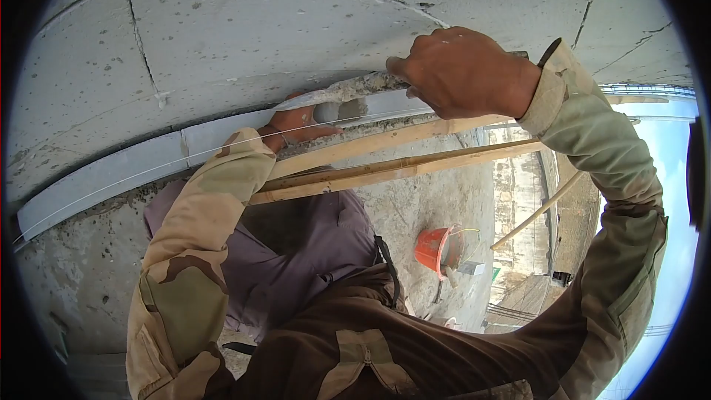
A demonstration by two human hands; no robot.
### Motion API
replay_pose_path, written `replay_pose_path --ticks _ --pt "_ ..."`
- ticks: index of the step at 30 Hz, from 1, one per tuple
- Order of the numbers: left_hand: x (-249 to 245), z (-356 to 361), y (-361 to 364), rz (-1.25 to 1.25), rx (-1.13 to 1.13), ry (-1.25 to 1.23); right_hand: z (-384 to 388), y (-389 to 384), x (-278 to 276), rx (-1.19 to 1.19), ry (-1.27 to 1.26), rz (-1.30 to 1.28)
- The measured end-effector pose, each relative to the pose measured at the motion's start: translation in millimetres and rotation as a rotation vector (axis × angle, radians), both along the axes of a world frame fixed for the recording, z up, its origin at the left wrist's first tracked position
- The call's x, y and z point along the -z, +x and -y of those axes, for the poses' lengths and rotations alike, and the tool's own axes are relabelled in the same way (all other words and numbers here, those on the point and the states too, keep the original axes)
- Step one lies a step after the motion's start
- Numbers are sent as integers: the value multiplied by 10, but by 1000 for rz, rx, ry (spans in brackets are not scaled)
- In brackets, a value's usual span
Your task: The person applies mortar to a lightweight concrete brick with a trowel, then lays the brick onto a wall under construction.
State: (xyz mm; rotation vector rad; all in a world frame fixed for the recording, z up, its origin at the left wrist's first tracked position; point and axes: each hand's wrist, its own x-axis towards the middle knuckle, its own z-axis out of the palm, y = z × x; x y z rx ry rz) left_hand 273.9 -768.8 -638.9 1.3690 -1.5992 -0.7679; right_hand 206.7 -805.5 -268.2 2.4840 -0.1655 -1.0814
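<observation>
Against the lower edge of the grey block wall [244, 37], my right hand [470, 74] is closed around the handle end of a mortar-smeared trowel [352, 89]. Its blade points left toward my left hand. Beneath the blade, my left hand [300, 122] rests at the narrow pale block strip [211, 137], fingers spread around a round grey patch of mortar [341, 111]. A thin white string [141, 172] runs along the strip, passing in front of it.
Two bamboo poles [400, 169] cross below my hands. An orange bucket [432, 247] with a tool beside it stands on the concrete floor [400, 222]. Another pole [538, 211] slants at the right, near a weathered wall [513, 200].
</observation>
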Motion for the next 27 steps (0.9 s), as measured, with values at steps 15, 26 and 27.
replay_pose_path --ticks 15,26,27 --pt "-201 8 85 12 48 149 86 -108 49 21 112 101" --pt "-125 31 58 57 -41 -9 277 -10 53 33 92 50" --pt "-115 15 56 57 -35 0 284 7 51 16 118 71"
